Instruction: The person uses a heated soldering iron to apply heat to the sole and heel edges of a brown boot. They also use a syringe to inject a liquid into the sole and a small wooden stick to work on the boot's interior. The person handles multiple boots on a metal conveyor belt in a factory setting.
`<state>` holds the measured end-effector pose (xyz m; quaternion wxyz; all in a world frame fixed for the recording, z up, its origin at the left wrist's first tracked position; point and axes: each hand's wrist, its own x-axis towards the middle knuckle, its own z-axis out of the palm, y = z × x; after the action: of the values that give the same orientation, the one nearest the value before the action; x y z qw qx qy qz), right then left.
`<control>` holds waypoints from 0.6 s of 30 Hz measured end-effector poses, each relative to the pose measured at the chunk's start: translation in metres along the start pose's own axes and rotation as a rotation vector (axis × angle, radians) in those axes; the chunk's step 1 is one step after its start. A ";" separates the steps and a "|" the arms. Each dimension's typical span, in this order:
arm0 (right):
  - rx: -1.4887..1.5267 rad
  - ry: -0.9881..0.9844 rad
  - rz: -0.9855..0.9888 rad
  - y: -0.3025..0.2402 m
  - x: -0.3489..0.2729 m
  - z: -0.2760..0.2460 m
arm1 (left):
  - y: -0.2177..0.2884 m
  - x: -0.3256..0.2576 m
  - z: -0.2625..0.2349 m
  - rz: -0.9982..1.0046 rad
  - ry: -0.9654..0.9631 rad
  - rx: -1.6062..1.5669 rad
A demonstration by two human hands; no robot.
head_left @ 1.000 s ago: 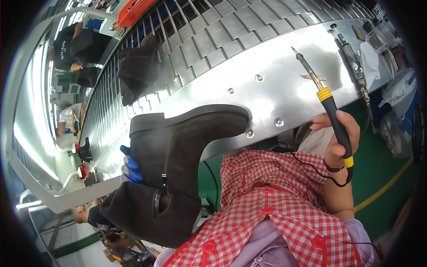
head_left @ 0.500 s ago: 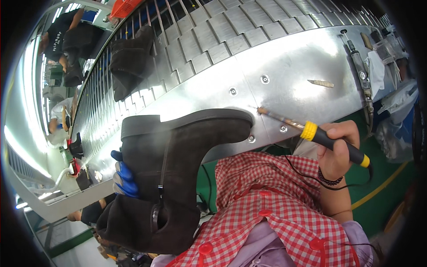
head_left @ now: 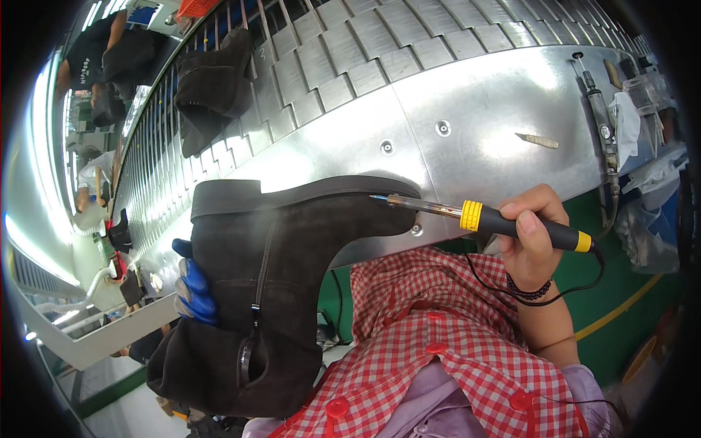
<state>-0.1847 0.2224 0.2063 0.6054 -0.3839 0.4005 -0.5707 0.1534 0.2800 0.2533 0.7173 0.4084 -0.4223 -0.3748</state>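
Since the earlier frame, the soldering iron (head_left: 471,216) has been shifted leftward, its tip now being placed over the forefoot of the dark suede boot (head_left: 292,252) instead of just off the toe. The iron is gripped by the bare right hand (head_left: 531,247), its black handle being held between thumb and fingers. The tip is directed at the upper, close beside the sole (head_left: 314,188); whether contact is made cannot be told. The boot is held on its side, sole away from the wearer, toe to the right, partly overlapping the near edge of the metal worktop (head_left: 482,109). The back of its shaft is grasped by the left hand (head_left: 194,290), on which a blue and grey covering is seen; the remainder of that hand is hidden by the boot. A side zipper (head_left: 261,274) is observed, parted near the shaft opening. A dark bead bracelet (head_left: 529,293) is worn on the right wrist. Beyond the worktop, a second dark boot (head_left: 212,84) is noted on the slatted conveyor (head_left: 387,44). A narrow pointed blade (head_left: 539,140) is found lying on the worktop.
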 end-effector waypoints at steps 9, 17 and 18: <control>-0.029 -0.024 0.023 0.000 0.001 0.006 | 0.005 -0.002 0.001 -0.005 0.003 0.003; -0.070 -0.045 0.017 0.000 0.001 0.009 | 0.008 -0.001 0.000 -0.004 0.010 -0.003; -0.071 -0.030 0.023 0.000 -0.001 0.008 | 0.008 -0.001 0.000 -0.007 0.008 -0.003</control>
<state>-0.1775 0.2230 0.2089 0.6037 -0.4090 0.4159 -0.5435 0.1543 0.2843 0.2603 0.7184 0.4101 -0.4174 -0.3762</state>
